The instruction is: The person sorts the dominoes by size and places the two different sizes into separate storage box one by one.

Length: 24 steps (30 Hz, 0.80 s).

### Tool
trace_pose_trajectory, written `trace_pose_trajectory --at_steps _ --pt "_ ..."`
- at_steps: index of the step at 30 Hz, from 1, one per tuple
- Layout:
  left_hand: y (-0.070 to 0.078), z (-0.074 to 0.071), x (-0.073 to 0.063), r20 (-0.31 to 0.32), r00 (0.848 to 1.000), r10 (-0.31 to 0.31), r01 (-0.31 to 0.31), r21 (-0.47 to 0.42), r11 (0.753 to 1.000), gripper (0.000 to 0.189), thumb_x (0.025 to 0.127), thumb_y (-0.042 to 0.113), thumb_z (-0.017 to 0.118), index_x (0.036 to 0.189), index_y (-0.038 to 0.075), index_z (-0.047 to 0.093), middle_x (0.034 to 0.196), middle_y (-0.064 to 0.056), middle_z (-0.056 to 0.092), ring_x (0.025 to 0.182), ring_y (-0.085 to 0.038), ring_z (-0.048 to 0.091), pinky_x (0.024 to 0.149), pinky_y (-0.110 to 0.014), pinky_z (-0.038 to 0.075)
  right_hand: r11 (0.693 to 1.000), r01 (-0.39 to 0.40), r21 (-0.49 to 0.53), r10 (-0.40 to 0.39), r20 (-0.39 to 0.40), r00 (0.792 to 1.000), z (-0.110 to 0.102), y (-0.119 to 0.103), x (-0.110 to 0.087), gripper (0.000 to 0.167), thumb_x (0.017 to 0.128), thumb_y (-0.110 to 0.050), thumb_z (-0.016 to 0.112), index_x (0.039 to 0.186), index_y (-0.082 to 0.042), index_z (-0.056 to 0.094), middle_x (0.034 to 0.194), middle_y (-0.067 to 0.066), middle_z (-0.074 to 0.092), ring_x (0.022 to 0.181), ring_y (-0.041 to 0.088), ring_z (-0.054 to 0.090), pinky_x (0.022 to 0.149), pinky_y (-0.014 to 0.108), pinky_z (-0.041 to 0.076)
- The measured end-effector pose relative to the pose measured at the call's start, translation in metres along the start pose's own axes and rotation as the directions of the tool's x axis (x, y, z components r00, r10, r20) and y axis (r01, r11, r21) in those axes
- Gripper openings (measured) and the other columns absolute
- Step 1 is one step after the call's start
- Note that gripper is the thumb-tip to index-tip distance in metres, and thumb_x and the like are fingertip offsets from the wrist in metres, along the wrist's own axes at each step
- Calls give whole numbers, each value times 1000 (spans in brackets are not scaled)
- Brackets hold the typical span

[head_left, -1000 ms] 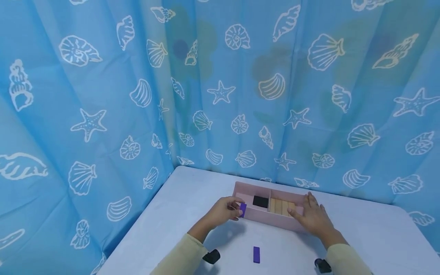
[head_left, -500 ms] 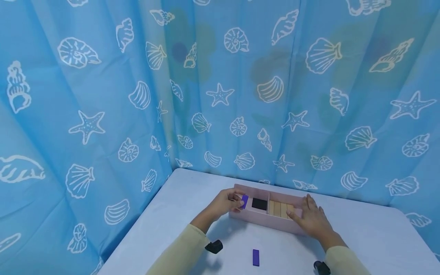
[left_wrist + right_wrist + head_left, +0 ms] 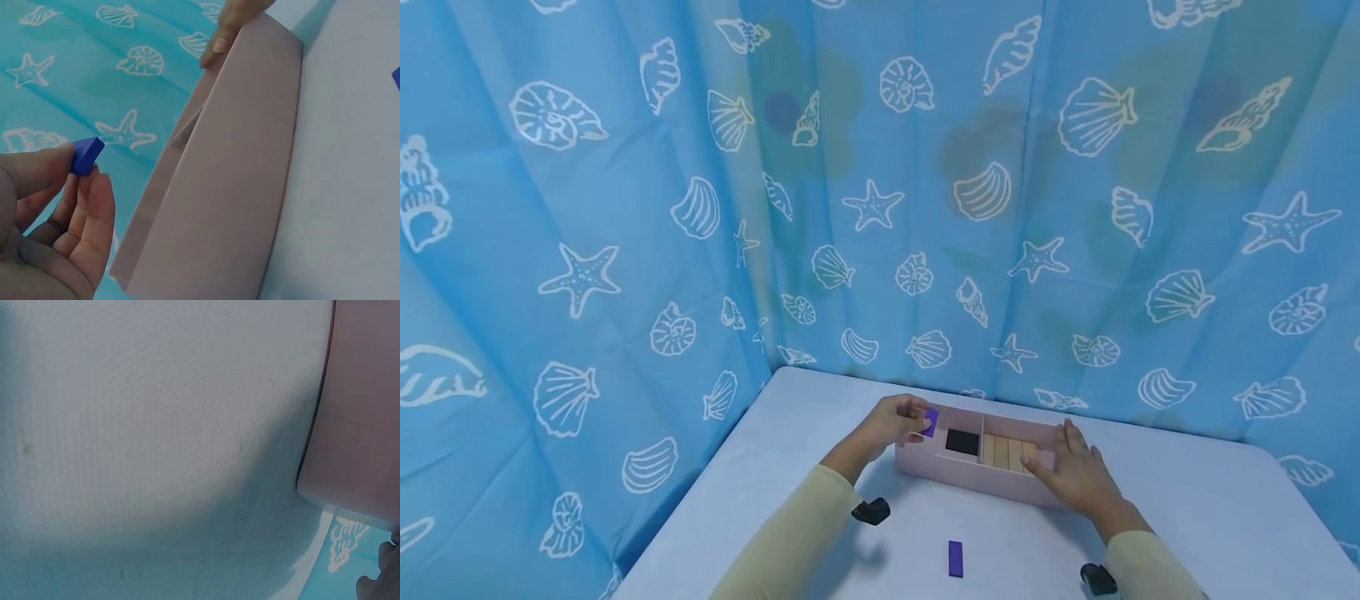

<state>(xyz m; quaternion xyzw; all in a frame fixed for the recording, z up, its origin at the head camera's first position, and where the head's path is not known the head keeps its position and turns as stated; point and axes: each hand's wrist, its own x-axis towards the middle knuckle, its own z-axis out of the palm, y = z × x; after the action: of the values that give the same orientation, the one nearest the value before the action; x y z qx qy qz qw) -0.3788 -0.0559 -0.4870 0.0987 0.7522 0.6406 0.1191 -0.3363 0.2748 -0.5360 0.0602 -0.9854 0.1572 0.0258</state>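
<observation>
Between thumb and fingers, my left hand (image 3: 887, 425) pinches a small purple block (image 3: 931, 422), held above the left end of a pink divided box (image 3: 977, 480). In the left wrist view the purple block (image 3: 86, 155) is apart from the box wall. My right hand (image 3: 1078, 477) rests on the box's right end, fingers extended at the back and thumb over the front edge. A black block (image 3: 962, 442) lies in the left compartment. Several light wooden blocks (image 3: 1006, 452) sit side by side in the right compartment, partly hidden by my right hand.
Another purple block (image 3: 955, 558) lies on the white table (image 3: 820, 400) in front of the box. A blue shell-patterned curtain (image 3: 865, 275) hangs behind the table and along its left side.
My left hand has lifted the purple block from in front of the box's front wall, up and back over its left end. The right hand stays on the box.
</observation>
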Motion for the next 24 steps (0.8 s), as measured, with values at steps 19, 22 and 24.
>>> trace_pose_trajectory --at_steps 19,22,24 --pt "9 17 26 22 997 -71 72 -31 997 24 93 6 66 117 5 64 104 -11 63 87 -24 67 71 -36 58 1000 -14 -5 14 9 1000 -3 -3 -1 111 90 -71 42 144 21 11 153 36 0 140 51 3 109 66 2" --pt "9 21 28 -7 996 -86 85 -32 996 24 93 7 65 117 4 63 102 -11 63 85 -24 67 69 -35 58 1000 -15 -6 15 8 1000 -2 -3 0 110 90 -70 42 144 21 11 153 36 1 140 51 4 109 66 2" --pt "10 24 28 -39 995 -92 91 -20 996 25 93 7 65 117 3 62 101 -12 62 83 -24 67 67 -34 59 1000 -17 -5 17 8 1000 -2 -3 0 109 90 -70 42 144 20 11 153 36 1 140 51 4 110 66 3"
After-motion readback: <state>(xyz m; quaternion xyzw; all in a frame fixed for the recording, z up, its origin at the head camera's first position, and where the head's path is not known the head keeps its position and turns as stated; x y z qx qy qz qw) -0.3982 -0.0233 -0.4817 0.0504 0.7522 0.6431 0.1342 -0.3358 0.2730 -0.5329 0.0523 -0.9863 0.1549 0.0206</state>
